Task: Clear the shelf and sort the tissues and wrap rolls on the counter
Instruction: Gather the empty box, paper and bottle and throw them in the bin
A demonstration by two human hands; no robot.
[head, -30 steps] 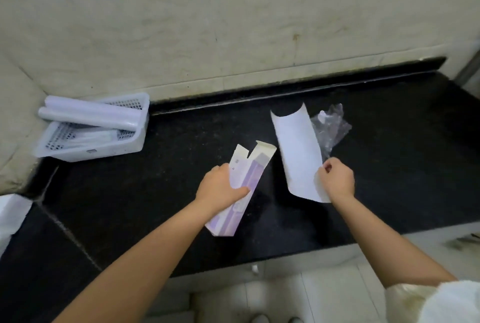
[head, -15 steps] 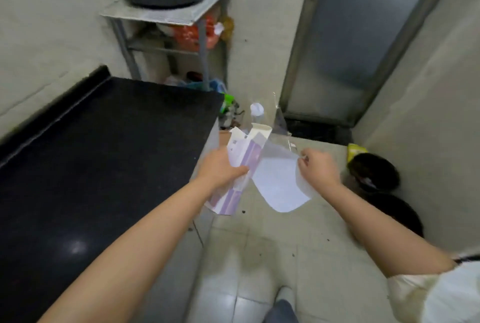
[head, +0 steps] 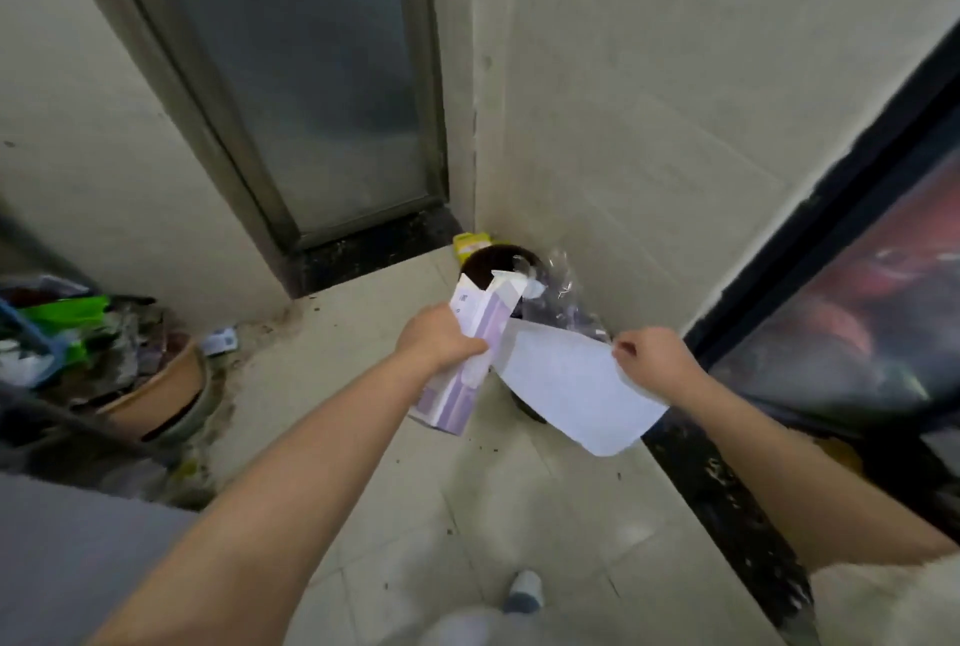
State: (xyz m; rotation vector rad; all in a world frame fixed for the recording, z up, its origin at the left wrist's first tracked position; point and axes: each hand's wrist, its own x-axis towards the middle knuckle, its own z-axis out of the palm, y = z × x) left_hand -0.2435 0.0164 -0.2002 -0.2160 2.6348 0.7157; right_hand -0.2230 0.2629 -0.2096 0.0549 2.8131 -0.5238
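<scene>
View swung from counter to corner bin (head: 498, 263). Left hand (head: 441, 339) grips empty box (head: 470, 359), right hand (head: 652, 357) pinches paper sheet (head: 576, 391) and clear wrap (head: 558, 305) (disposal step); next: release over bin.

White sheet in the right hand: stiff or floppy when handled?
The sheet, pinched at one edge by the right hand, hangs out fairly flat with a slight curl, so probably thin card: springy, light. It would likely flutter if dropped.

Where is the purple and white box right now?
In the head view, the box sits in the middle, gripped by the left hand, just left of the white paper the right hand pinches, above the dark bin in the corner.
</scene>
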